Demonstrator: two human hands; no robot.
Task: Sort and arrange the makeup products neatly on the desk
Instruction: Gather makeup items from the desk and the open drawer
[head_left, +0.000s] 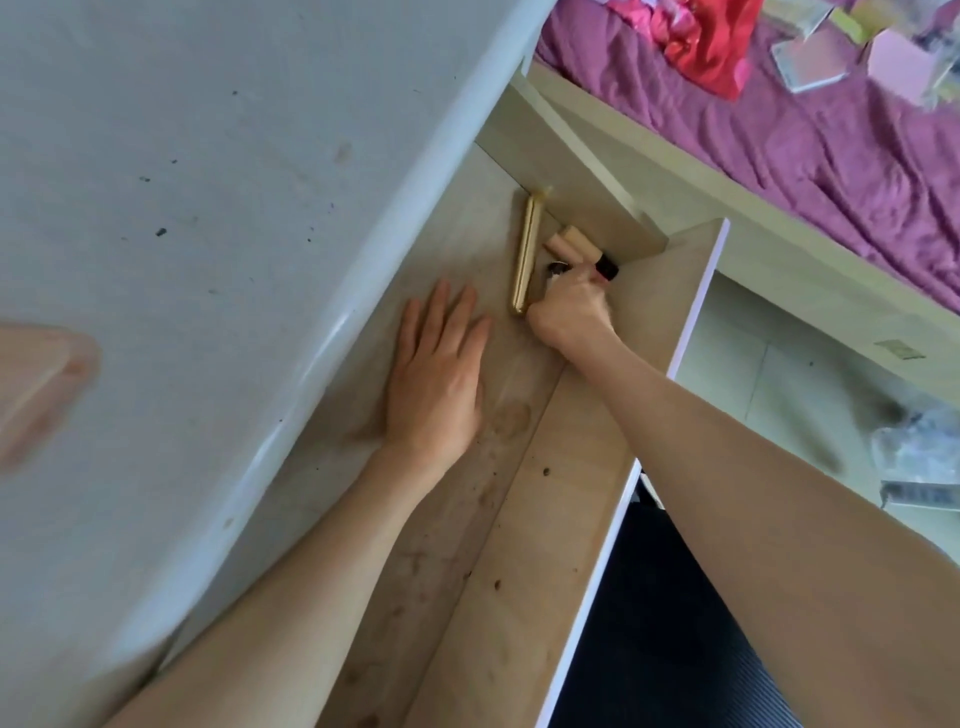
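My right hand (569, 314) is closed around a small dark-capped makeup item (607, 267) in the far corner of an open wooden drawer (519, 545). A long gold tube (525, 254) lies just left of that hand, along the drawer bottom. Two short beige tubes (563, 244) sit in the corner beyond my fingers. My left hand (436, 374) rests flat, palm down with fingers spread, on the drawer bottom to the left of the gold tube and holds nothing.
A white desk top (182, 208) overhangs the drawer on the left, with a blurred pink object (41, 379) at its edge. A purple blanket (779, 130) on the bed at top right carries red cloth (711, 47) and several pink boxes (810, 62).
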